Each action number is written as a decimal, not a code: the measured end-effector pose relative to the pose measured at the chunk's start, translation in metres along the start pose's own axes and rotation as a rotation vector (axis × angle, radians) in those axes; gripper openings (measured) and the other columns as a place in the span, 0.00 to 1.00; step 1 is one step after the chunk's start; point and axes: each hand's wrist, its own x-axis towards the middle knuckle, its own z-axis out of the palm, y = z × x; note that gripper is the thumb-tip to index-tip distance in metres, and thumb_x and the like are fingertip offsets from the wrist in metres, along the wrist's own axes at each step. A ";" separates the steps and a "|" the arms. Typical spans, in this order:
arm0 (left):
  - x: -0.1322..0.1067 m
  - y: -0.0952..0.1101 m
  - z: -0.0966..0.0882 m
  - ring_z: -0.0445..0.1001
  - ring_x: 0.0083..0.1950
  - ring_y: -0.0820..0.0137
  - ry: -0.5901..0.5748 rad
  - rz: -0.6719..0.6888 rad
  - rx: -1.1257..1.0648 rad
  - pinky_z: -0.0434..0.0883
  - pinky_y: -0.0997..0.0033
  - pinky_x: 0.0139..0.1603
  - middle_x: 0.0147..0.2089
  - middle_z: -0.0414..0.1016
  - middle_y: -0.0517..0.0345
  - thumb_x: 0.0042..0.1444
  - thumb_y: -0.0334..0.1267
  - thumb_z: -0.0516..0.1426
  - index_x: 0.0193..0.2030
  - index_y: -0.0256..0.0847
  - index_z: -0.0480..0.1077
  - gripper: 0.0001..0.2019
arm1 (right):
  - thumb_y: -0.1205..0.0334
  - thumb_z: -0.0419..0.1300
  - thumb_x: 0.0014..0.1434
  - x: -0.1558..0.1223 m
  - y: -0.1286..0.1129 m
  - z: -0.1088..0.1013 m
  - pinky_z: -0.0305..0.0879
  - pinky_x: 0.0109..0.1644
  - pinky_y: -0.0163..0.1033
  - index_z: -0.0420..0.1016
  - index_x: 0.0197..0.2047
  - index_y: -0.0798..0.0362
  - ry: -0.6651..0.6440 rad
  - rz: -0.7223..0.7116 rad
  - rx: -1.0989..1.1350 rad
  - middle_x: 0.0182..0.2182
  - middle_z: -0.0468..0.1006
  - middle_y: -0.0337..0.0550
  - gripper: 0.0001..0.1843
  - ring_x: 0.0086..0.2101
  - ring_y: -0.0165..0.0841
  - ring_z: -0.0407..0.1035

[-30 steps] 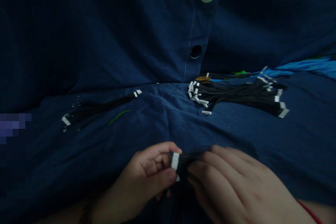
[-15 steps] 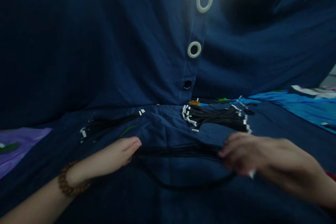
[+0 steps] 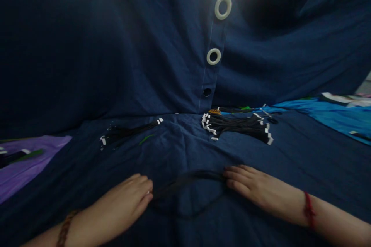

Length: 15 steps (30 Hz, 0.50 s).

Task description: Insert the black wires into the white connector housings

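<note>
A bundle of thin black wires (image 3: 188,183) sags in a loop between my hands on the navy cloth. My left hand (image 3: 124,200) is curled on one end of it, and my right hand (image 3: 249,184) closes on the other. Any connectors at those ends are hidden by my fingers. Farther off lie a large pile of black wires with white connectors (image 3: 234,126) and a smaller bundle of the same kind (image 3: 127,132).
Navy cloth (image 3: 179,150) with white grommets (image 3: 223,7) rises behind the wires. An orange coil (image 3: 215,111) and a green wire (image 3: 146,139) lie nearby. A purple sheet (image 3: 31,162) is at the left, bright blue cloth (image 3: 333,117) at the right.
My hands have moved from close together to wide apart and lower. The bundle now hangs in a slack loop between them, and the view has tilted upward.
</note>
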 end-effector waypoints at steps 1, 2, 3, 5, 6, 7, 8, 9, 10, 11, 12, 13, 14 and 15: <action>0.004 0.005 0.004 0.74 0.41 0.63 0.033 -0.011 0.139 0.71 0.63 0.42 0.39 0.76 0.51 0.55 0.30 0.47 0.37 0.39 0.73 0.13 | 0.73 0.47 0.57 0.005 0.001 -0.002 0.61 0.52 0.48 0.67 0.48 0.55 -0.033 0.037 0.001 0.52 0.67 0.54 0.17 0.53 0.40 0.60; 0.007 0.011 0.010 0.71 0.49 0.56 0.090 -0.009 0.272 0.69 0.56 0.47 0.47 0.73 0.45 0.54 0.27 0.46 0.44 0.37 0.71 0.16 | 0.73 0.49 0.54 0.010 -0.001 -0.004 0.59 0.54 0.48 0.66 0.50 0.57 -0.030 0.083 0.007 0.54 0.64 0.55 0.19 0.54 0.41 0.58; 0.009 0.019 0.015 0.65 0.55 0.52 0.129 0.038 0.369 0.66 0.52 0.50 0.54 0.68 0.41 0.52 0.25 0.46 0.51 0.34 0.68 0.20 | 0.73 0.51 0.51 0.014 -0.005 -0.005 0.58 0.55 0.48 0.65 0.51 0.57 -0.032 0.121 0.012 0.56 0.61 0.55 0.22 0.56 0.41 0.55; 0.014 0.039 0.026 0.53 0.62 0.49 0.147 0.138 0.465 0.61 0.50 0.56 0.62 0.56 0.37 0.50 0.23 0.48 0.58 0.29 0.60 0.25 | 0.74 0.52 0.47 0.023 -0.014 -0.002 0.55 0.57 0.47 0.61 0.54 0.59 -0.026 0.194 0.017 0.57 0.59 0.56 0.28 0.56 0.41 0.54; 0.017 0.050 0.029 0.51 0.63 0.48 0.143 0.162 0.471 0.60 0.50 0.57 0.63 0.53 0.35 0.50 0.24 0.49 0.59 0.27 0.57 0.26 | 0.75 0.52 0.46 0.028 -0.019 0.001 0.54 0.57 0.49 0.58 0.56 0.61 -0.020 0.230 0.014 0.57 0.59 0.58 0.31 0.56 0.42 0.54; 0.021 0.061 0.032 0.51 0.63 0.48 0.112 0.162 0.450 0.60 0.51 0.58 0.63 0.52 0.33 0.50 0.26 0.50 0.59 0.25 0.56 0.27 | 0.76 0.51 0.46 0.034 -0.023 0.006 0.54 0.56 0.50 0.56 0.58 0.64 -0.021 0.254 0.010 0.56 0.60 0.61 0.33 0.55 0.44 0.55; 0.025 0.070 0.033 0.52 0.62 0.48 0.061 0.157 0.409 0.61 0.53 0.57 0.63 0.52 0.33 0.50 0.27 0.52 0.60 0.26 0.55 0.28 | 0.76 0.51 0.45 0.040 -0.026 0.011 0.55 0.55 0.52 0.55 0.58 0.66 -0.031 0.271 0.008 0.54 0.61 0.63 0.34 0.54 0.47 0.57; 0.030 0.077 0.033 0.54 0.61 0.48 0.017 0.138 0.349 0.62 0.53 0.56 0.63 0.50 0.33 0.50 0.31 0.54 0.60 0.27 0.54 0.30 | 0.76 0.52 0.44 0.046 -0.028 0.016 0.57 0.53 0.54 0.55 0.58 0.68 -0.041 0.286 0.007 0.53 0.62 0.66 0.35 0.52 0.49 0.58; 0.034 0.081 0.033 0.54 0.61 0.48 -0.032 0.121 0.281 0.62 0.53 0.56 0.64 0.48 0.35 0.49 0.35 0.56 0.61 0.29 0.53 0.32 | 0.77 0.52 0.43 0.052 -0.030 0.021 0.59 0.50 0.53 0.55 0.58 0.70 -0.055 0.297 0.013 0.52 0.62 0.68 0.35 0.50 0.50 0.61; 0.038 0.083 0.033 0.54 0.62 0.49 -0.062 0.103 0.221 0.62 0.53 0.57 0.64 0.47 0.36 0.48 0.39 0.57 0.62 0.31 0.51 0.35 | 0.77 0.53 0.42 0.057 -0.030 0.024 0.63 0.47 0.51 0.55 0.57 0.70 -0.070 0.307 0.025 0.50 0.64 0.68 0.35 0.47 0.49 0.64; 0.041 0.082 0.034 0.53 0.62 0.49 -0.075 0.087 0.174 0.61 0.52 0.57 0.65 0.46 0.37 0.48 0.42 0.57 0.62 0.32 0.50 0.36 | 0.77 0.53 0.41 0.061 -0.030 0.026 0.65 0.43 0.47 0.57 0.56 0.69 -0.083 0.317 0.042 0.48 0.66 0.67 0.34 0.43 0.47 0.68; 0.043 0.078 0.035 0.52 0.62 0.49 -0.069 0.077 0.142 0.60 0.51 0.57 0.65 0.46 0.37 0.48 0.45 0.57 0.63 0.32 0.49 0.38 | 0.78 0.52 0.41 0.063 -0.029 0.026 0.67 0.38 0.43 0.59 0.54 0.67 -0.095 0.325 0.066 0.45 0.69 0.64 0.32 0.38 0.44 0.70; 0.043 0.074 0.037 0.52 0.63 0.50 -0.042 0.071 0.126 0.60 0.51 0.57 0.65 0.46 0.37 0.48 0.46 0.56 0.63 0.32 0.48 0.38 | 0.78 0.51 0.42 0.064 -0.028 0.024 0.67 0.34 0.40 0.62 0.51 0.66 -0.104 0.328 0.096 0.41 0.71 0.60 0.28 0.34 0.40 0.72; 0.043 0.069 0.040 0.52 0.63 0.50 -0.003 0.075 0.122 0.60 0.51 0.57 0.65 0.47 0.37 0.49 0.48 0.55 0.63 0.31 0.47 0.38 | 0.78 0.50 0.44 0.064 -0.026 0.020 0.66 0.31 0.37 0.64 0.48 0.64 -0.113 0.319 0.133 0.38 0.73 0.56 0.24 0.31 0.38 0.72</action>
